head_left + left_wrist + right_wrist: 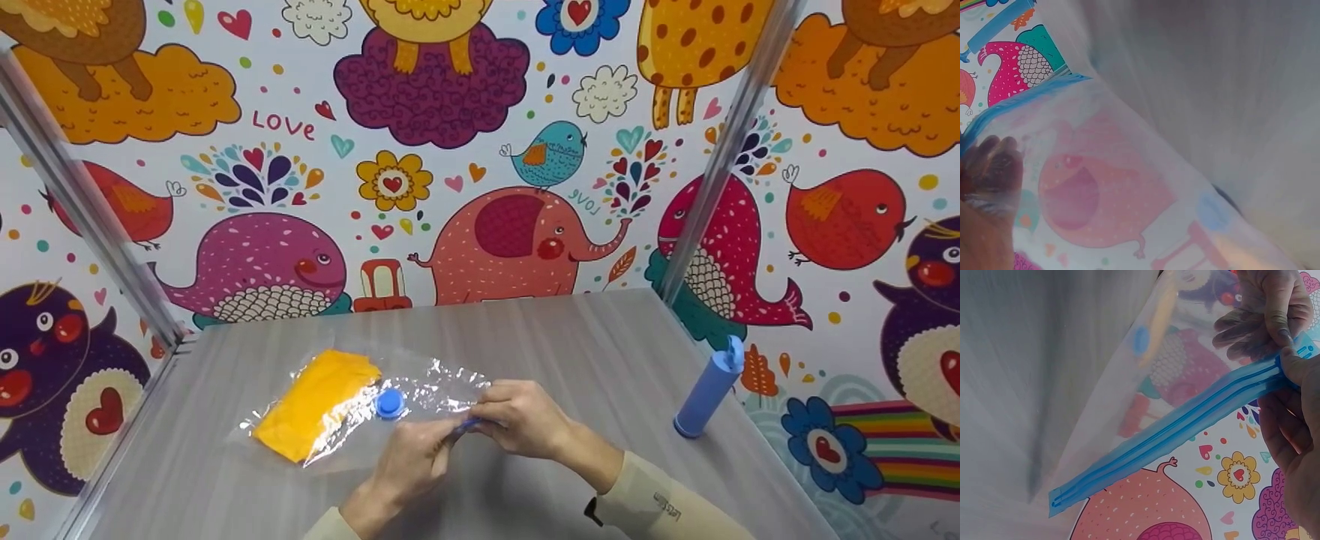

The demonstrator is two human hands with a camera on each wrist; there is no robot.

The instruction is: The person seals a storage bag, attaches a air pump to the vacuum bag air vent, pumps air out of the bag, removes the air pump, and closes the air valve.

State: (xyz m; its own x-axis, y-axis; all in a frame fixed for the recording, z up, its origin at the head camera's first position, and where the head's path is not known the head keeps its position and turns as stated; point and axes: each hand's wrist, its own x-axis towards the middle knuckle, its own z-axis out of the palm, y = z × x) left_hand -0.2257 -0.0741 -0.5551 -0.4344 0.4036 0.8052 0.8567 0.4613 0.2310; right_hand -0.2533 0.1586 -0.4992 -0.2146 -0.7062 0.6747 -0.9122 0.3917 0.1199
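"How do your hands lie from that standing blue plastic cylinder with the narrow bent top [703,397]?"

"Both are to its left, close together. My right hand [529,420] is nearer the cylinder, my left hand [409,457] farther from it."

"Are they holding anything?"

"Yes, both grasp. My right thumb and fingers pinch the flat, glossy light-blue zip strip [1151,433] of a large clear plastic bag [442,382]. My left hand pinches the bag's film just beside that, near one end of the strip, its fingers showing through the plastic."

"And where is the bag?"

"Left of the cylinder, stretching away from it past my hands, above and along the grey wood-grain table [570,337]. Inside, farthest from the cylinder, is a flat yellow-orange bundle [315,409]; I can't tell its material. A round blue cap [389,403] sits on the bag, on the bundle's cylinder side."

"Anything beyond?"

"Behind the cylinder stands a white wall printed with colourful cartoon animals [480,169]. My cream sleeve [660,495] is on its near side."
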